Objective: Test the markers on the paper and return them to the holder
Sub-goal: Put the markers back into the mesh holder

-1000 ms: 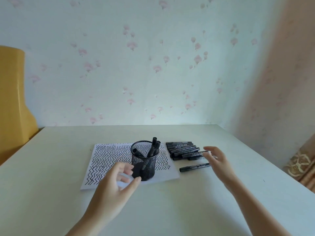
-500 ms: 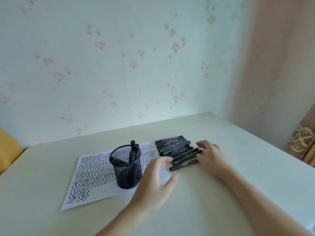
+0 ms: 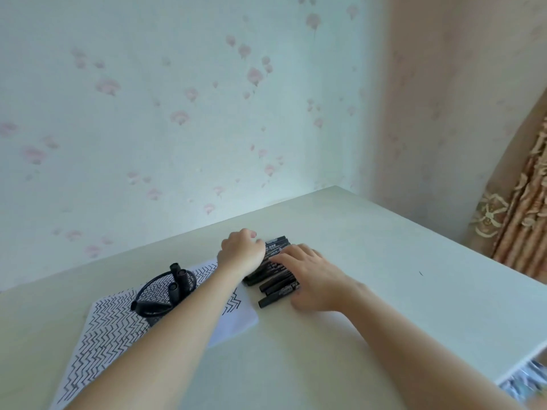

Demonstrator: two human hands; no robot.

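Note:
A row of several black markers [image 3: 277, 284] lies on the table to the right of the paper. My left hand [image 3: 241, 253] sits over the markers' left ends with its knuckles up and fingers bent down; its fingertips are hidden. My right hand [image 3: 309, 275] lies flat on the markers' right ends, fingers straight and spread. A black mesh holder [image 3: 154, 292] with several markers in it stands on the paper [image 3: 103, 335], which is covered in zigzag lines. My left forearm crosses in front of the holder's right side.
The pale table [image 3: 399, 276] meets a flowered wall at the back and ends in an edge at the lower right. A patterned curtain [image 3: 521, 232] hangs at the far right.
The view has swung right and down. My left hand moved from beside the holder up to the markers' left ends. My right hand has stayed on the markers.

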